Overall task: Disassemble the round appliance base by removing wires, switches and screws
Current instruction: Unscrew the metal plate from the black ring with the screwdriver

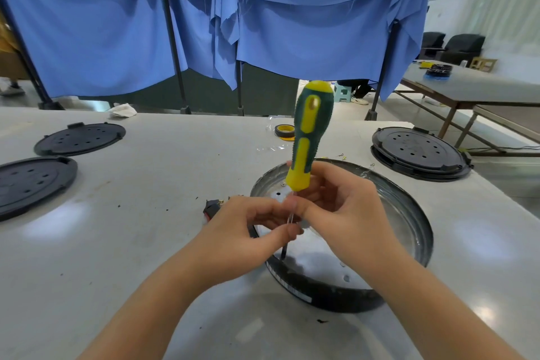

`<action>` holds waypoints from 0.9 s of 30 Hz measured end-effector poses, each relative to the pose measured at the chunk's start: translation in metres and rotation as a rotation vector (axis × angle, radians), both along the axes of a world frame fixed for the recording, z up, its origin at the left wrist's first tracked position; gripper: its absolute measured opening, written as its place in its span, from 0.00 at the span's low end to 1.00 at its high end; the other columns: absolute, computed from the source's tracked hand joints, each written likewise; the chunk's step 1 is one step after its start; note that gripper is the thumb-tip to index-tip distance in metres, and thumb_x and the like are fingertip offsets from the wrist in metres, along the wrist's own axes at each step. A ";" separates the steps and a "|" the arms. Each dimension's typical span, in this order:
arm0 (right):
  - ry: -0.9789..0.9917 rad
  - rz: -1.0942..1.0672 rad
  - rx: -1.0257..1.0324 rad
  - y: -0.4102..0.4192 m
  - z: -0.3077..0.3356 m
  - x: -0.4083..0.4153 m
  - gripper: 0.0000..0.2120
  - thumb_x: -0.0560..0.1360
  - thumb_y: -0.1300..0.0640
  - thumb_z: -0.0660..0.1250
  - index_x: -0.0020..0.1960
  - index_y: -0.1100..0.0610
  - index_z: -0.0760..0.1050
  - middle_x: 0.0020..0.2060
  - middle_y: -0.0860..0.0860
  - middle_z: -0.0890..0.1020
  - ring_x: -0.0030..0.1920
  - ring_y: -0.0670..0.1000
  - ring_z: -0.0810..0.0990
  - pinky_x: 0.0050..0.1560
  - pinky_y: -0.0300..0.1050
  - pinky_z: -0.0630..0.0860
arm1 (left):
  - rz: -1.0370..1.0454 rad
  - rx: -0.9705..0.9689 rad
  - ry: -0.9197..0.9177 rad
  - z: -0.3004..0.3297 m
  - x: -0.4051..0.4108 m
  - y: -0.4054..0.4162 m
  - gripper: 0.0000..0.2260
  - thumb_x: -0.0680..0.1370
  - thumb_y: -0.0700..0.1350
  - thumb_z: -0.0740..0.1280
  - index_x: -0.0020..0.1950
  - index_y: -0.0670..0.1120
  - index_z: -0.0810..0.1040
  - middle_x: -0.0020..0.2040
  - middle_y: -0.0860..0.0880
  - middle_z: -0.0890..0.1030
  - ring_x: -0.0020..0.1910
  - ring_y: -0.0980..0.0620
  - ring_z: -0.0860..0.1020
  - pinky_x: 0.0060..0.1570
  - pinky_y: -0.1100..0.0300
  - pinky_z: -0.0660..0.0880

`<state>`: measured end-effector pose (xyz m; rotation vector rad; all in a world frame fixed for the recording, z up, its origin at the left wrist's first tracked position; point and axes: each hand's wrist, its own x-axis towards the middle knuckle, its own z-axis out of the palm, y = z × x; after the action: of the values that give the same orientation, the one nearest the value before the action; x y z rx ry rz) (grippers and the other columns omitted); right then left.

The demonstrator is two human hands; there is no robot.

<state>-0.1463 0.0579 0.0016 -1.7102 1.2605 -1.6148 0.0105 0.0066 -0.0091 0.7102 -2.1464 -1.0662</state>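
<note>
- The round appliance base [409,213] lies open side up on the white table [146,242], just right of centre and directly under both hands; its shiny metal floor shows several small holes
- A screwdriver [309,137] with a green and yellow handle stands nearly upright over the near left part of the base, its long axis running from the handle at the top down to a tip that meets the metal floor close inside the black rim
- The right hand [344,207] holds the tool at the bottom of the handle, fingers curled round where handle and shaft meet
- The left hand [251,231] pinches the bare shaft lower down, thumb and forefinger pressed together on it, and is the hand nearer the tip
- What the tip sits on is too small to make out; my judgement is that it is a screw, so the coming move depends on keeping the shaft straight above that spot while the right hand turns
- A black rocker switch [213,206] lies on the table touching the base's left rim, partly hidden by the left hand
- Counted: one screwdriver, one open base, one loose switch, one roll of tape [285,131] behind the handle
- Black perforated round covers [79,139]: two lie at the left, and a stack at the right is hard to count; small dark crumbs are scattered on the tabletop
</note>
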 end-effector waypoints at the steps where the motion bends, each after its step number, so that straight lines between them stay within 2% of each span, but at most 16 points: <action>1: -0.004 0.000 0.001 0.000 0.000 0.000 0.18 0.69 0.67 0.74 0.48 0.44 0.79 0.37 0.47 0.84 0.37 0.46 0.84 0.39 0.36 0.79 | -0.022 0.011 -0.003 0.000 0.001 0.000 0.07 0.75 0.39 0.70 0.50 0.49 0.84 0.41 0.55 0.86 0.42 0.58 0.84 0.46 0.68 0.78; 4: 0.001 0.037 0.019 0.000 0.001 -0.001 0.17 0.71 0.67 0.71 0.51 0.45 0.78 0.40 0.47 0.85 0.42 0.47 0.85 0.44 0.39 0.80 | 0.041 0.044 0.028 0.001 0.000 -0.001 0.04 0.72 0.37 0.73 0.43 0.45 0.85 0.37 0.52 0.86 0.37 0.56 0.84 0.42 0.67 0.78; 7: 0.037 0.066 0.019 0.002 0.002 0.001 0.15 0.71 0.65 0.69 0.52 0.48 0.78 0.41 0.47 0.85 0.43 0.47 0.84 0.44 0.37 0.79 | 0.121 0.020 0.063 -0.001 -0.003 -0.002 0.05 0.67 0.40 0.77 0.39 0.44 0.84 0.33 0.50 0.84 0.33 0.55 0.82 0.38 0.65 0.78; 12: 0.015 0.020 0.030 0.002 0.001 0.000 0.17 0.68 0.61 0.74 0.52 0.44 0.79 0.35 0.45 0.83 0.37 0.46 0.82 0.42 0.39 0.79 | 0.106 -0.020 0.043 -0.003 -0.004 -0.002 0.06 0.67 0.45 0.77 0.42 0.49 0.83 0.35 0.54 0.84 0.35 0.58 0.81 0.37 0.69 0.76; 16: -0.019 0.031 0.004 0.001 0.001 0.000 0.19 0.68 0.63 0.73 0.48 0.40 0.80 0.37 0.49 0.84 0.39 0.48 0.84 0.42 0.39 0.80 | -0.018 0.036 -0.005 -0.001 0.002 -0.001 0.06 0.75 0.42 0.71 0.49 0.51 0.85 0.41 0.57 0.86 0.43 0.59 0.84 0.47 0.69 0.77; 21: -0.009 0.079 0.017 0.000 0.000 -0.001 0.20 0.72 0.68 0.69 0.53 0.45 0.77 0.42 0.48 0.86 0.44 0.48 0.85 0.45 0.37 0.79 | 0.055 0.065 0.030 0.000 0.000 -0.003 0.05 0.70 0.39 0.75 0.39 0.49 0.85 0.35 0.52 0.85 0.36 0.57 0.84 0.39 0.68 0.77; 24: -0.003 0.113 0.023 0.003 0.000 0.001 0.17 0.72 0.65 0.67 0.55 0.46 0.76 0.43 0.48 0.86 0.45 0.48 0.85 0.44 0.34 0.77 | 0.102 0.014 0.041 -0.002 -0.002 -0.003 0.05 0.67 0.43 0.78 0.40 0.47 0.84 0.34 0.51 0.84 0.35 0.55 0.82 0.39 0.63 0.79; 27: -0.019 0.082 0.025 0.002 0.000 0.001 0.18 0.71 0.60 0.69 0.57 0.44 0.76 0.39 0.45 0.84 0.40 0.45 0.83 0.42 0.35 0.77 | 0.106 -0.026 0.038 -0.003 -0.004 -0.002 0.06 0.66 0.46 0.78 0.40 0.49 0.84 0.35 0.52 0.84 0.35 0.55 0.82 0.39 0.62 0.79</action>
<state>-0.1454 0.0599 0.0016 -1.7047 1.1810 -1.5588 0.0065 0.0045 -0.0118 0.7764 -2.0624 -0.9864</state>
